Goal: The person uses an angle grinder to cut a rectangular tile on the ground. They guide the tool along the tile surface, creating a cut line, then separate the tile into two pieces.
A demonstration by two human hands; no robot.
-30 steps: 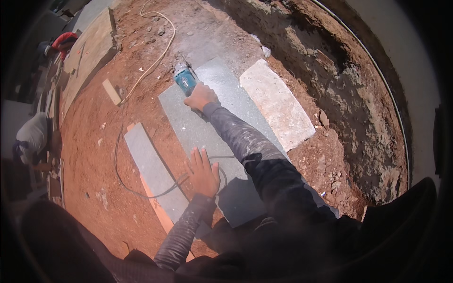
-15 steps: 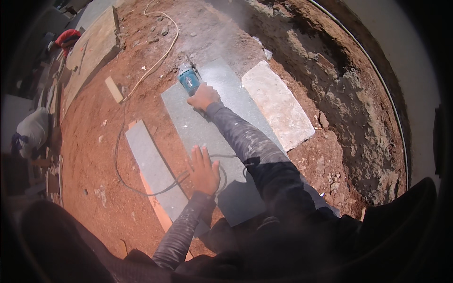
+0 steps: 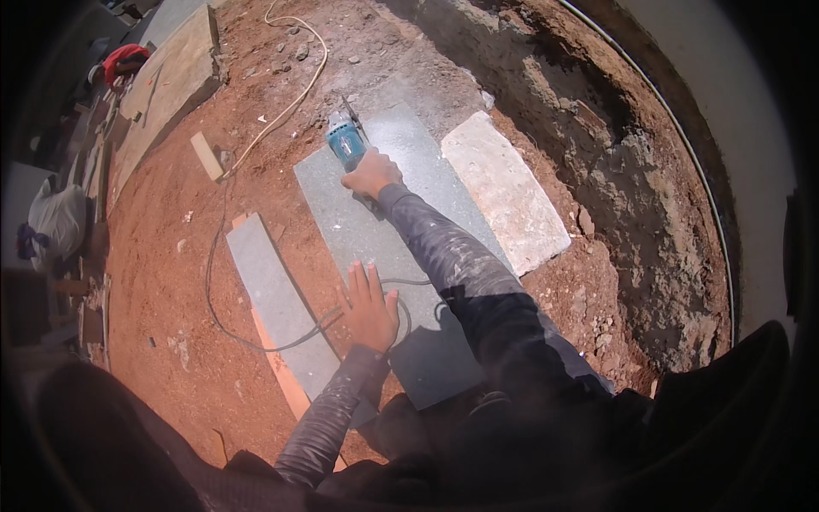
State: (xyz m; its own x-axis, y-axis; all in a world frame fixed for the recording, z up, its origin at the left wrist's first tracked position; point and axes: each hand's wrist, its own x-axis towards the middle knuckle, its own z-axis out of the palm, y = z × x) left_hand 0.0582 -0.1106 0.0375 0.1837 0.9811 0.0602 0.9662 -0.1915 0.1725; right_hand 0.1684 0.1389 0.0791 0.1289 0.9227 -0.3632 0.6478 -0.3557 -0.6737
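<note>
My right hand (image 3: 373, 173) is wrapped round a teal angle grinder (image 3: 346, 142), whose blade is at the far part of a grey stone slab (image 3: 337, 222), with pale dust around it. My left hand (image 3: 369, 311) lies open, fingers spread, on the slab's near left part beside a dark cord (image 3: 407, 281). A narrower grey strip (image 3: 258, 262) lies to the left over a peach-coloured piece (image 3: 275, 358). A rough whitish stone block (image 3: 503, 192) sits right of the large slab.
A deep trench (image 3: 623, 196) runs along the right. A pale hose (image 3: 320, 64) crosses the red dirt. At left lie a big tan slab (image 3: 171, 85), a short board (image 3: 206, 156) and timber. Two other people (image 3: 128, 60) (image 3: 55, 222) bend low along that side.
My right hand and the grinder have shifted slightly rightward along the slab's far part. My left hand stays in place. The dust haze has changed shape, and the view has moved a little.
</note>
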